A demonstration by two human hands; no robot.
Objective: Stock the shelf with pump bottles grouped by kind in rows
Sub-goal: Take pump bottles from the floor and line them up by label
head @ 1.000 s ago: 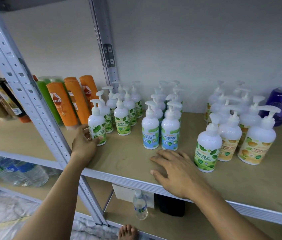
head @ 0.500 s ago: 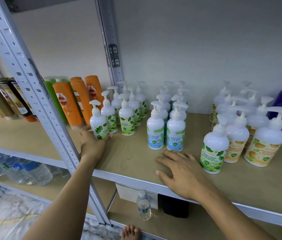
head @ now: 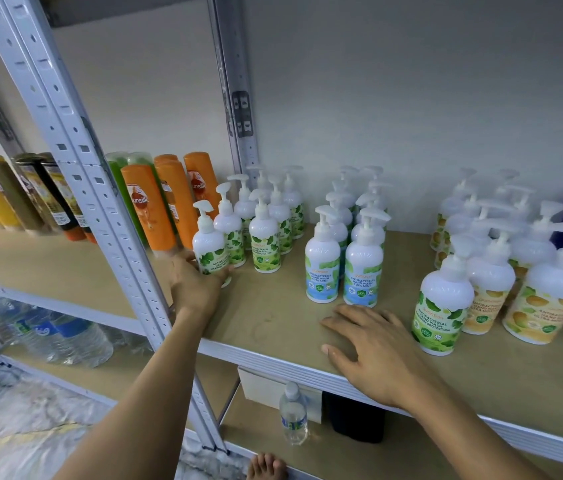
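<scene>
Some of the green-label bottle [head: 208, 245] seems hidden behind left hand [head: 194, 289].

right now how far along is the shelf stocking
Done: the cool mint bottles stand in two rows mid-shelf, and the citrus-label bottles are lined up at the right. In hand: the left hand grips the front green-leaf bottle of the left rows; the right hand rests flat on the shelf. Left: a stray green-leaf bottle stands in front of the citrus group and seems to belong with the left rows.
</scene>
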